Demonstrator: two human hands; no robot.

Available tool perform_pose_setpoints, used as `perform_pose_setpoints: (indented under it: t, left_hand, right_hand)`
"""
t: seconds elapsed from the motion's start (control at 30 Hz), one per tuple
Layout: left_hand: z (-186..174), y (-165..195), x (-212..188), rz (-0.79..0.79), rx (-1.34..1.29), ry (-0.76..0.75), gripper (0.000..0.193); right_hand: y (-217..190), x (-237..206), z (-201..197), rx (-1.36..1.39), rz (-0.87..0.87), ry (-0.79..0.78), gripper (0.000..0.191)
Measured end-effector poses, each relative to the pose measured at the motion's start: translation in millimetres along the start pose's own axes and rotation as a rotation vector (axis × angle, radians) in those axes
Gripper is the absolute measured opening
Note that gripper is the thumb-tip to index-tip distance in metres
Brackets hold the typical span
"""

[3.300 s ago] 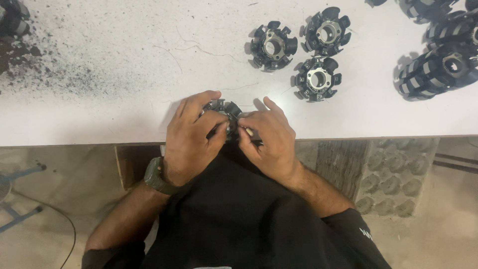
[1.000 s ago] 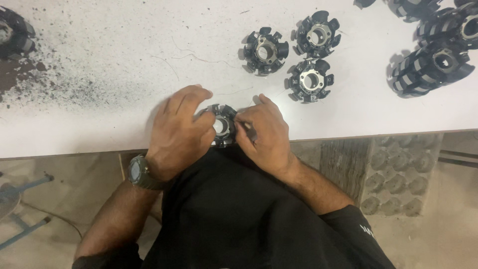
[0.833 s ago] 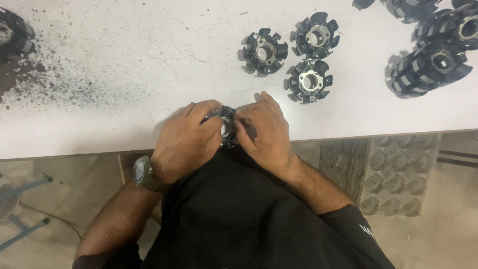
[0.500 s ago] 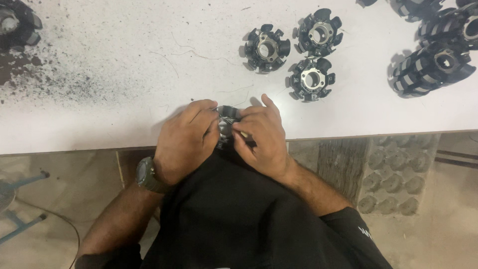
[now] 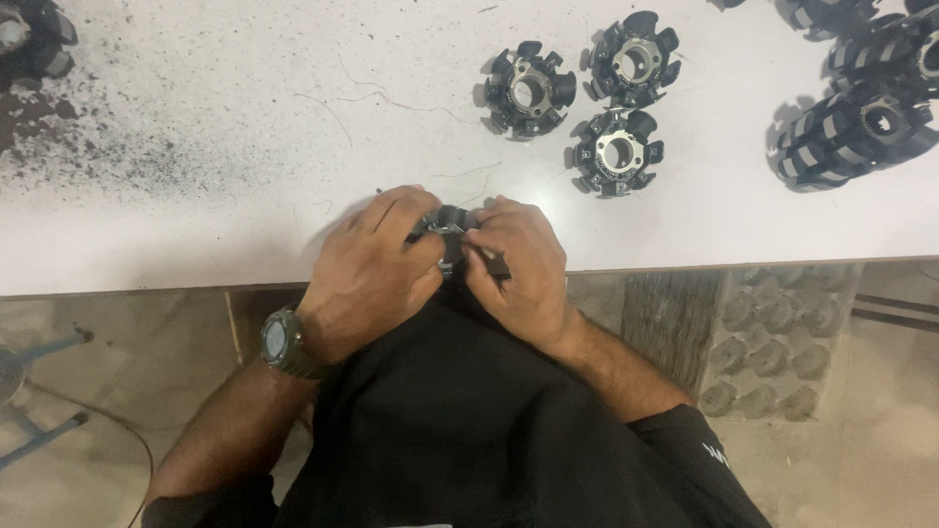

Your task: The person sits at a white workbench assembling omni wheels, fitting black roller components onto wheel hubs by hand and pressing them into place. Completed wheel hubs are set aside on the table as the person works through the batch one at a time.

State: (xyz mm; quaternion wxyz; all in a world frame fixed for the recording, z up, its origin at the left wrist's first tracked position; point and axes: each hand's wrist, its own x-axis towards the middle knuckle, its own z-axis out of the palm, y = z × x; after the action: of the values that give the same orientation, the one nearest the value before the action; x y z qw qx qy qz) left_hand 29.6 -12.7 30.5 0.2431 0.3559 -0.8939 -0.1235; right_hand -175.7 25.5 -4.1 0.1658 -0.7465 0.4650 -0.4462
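Observation:
Both of my hands are closed around one black round toothed metal part (image 5: 448, 227) at the near edge of the white table (image 5: 245, 147). My left hand (image 5: 377, 269), with a dark green watch (image 5: 284, 342) on its wrist, covers the part's left side. My right hand (image 5: 518, 269) grips its right side and pinches a small dark piece (image 5: 494, 264) between the fingers. Most of the part is hidden under my fingers.
Three similar black toothed parts (image 5: 528, 90) (image 5: 636, 61) (image 5: 616, 154) lie on the table beyond my hands. Taller stacked ones (image 5: 851, 127) stand at the far right. Another part (image 5: 29, 34) sits at the far left beside a patch of black dust (image 5: 108, 147).
My left hand's fingers, spread over the part a second ago, have curled tight around it. Both hands have stayed at the table's near edge with the part between them.

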Motion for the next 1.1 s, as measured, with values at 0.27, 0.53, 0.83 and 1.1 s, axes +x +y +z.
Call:
perform_pose_setpoints:
  t: [0.27, 0.53, 0.83, 1.1]
  left_hand:
    - [5, 3, 2, -0.214, -0.161, 0.010, 0.017]
    - [7, 1, -3, -0.218, -0.197, 0.056, 0.012]
    - [7, 4, -2, -0.241, -0.203, 0.071, 0.013]
    - [11, 3, -7, -0.239, -0.193, 0.048, 0.015]
  right_hand:
    - [9, -8, 1, 0.024, -0.109, 0.020, 0.025]
    - [10, -11, 2, -0.030, -0.093, -0.025, 0.027]
    - [9, -10, 2, -0.009, -0.137, -0.011, 0.025]
    - [11, -10, 5, -0.061, -0.108, -0.033, 0.025]
